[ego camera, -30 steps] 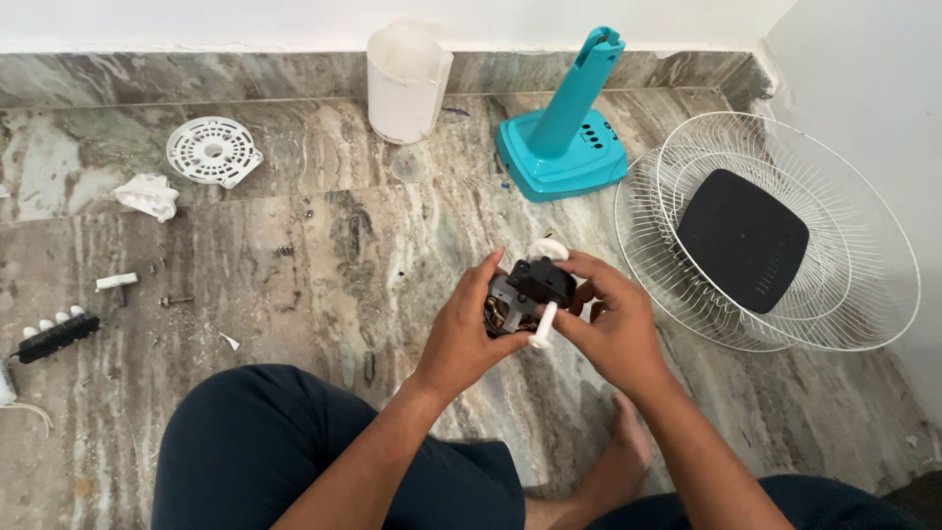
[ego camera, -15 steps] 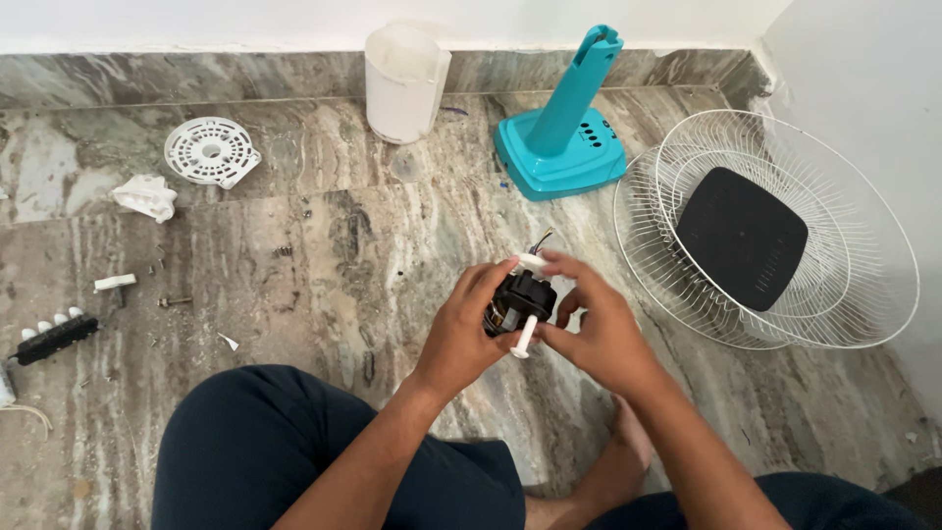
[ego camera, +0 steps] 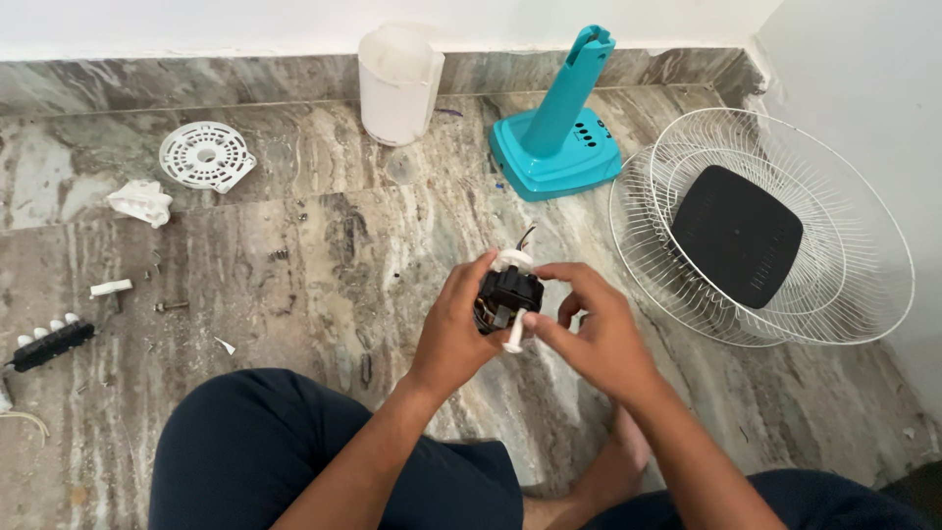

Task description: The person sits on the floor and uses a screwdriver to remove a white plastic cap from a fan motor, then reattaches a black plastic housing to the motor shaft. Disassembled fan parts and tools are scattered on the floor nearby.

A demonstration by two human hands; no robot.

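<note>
Centrally, above the marble floor (ego camera: 294,285), a small black fan motor (ego camera: 507,294) with a white cap and a white shaft is held between both hands. It is clasped from its left side by the left hand (ego camera: 453,329), whose grip is closed around the motor body, the fingers curled over the top and the thumb pressed below. From the right it is met by the right hand (ego camera: 594,334), whose grip is closed on the motor as well: the index finger is laid across the top near the white cap, and the thumb is set against the white shaft that juts downward. The motor is thus kept in the air, clear of the floor, just ahead of the knees. Thin wires are seen sticking up behind the cap.

Both forearms are brought in from the bottom edge and angled toward each other, with the wrists slightly bent inward. Dark trousers (ego camera: 294,451) are seen beneath the arms, and a bare foot (ego camera: 603,471) is tucked under the right forearm.

Farther off, a teal fan stand (ego camera: 559,128) is set near the wall, with a white bucket (ego camera: 397,83) to its left. A white wire fan guard (ego camera: 844,216) with a black centre plate is laid at the right. A round white vented cover (ego camera: 206,155), a crumpled white piece (ego camera: 140,201) and a black switch block (ego camera: 51,342) with white buttons are scattered at the left.
</note>
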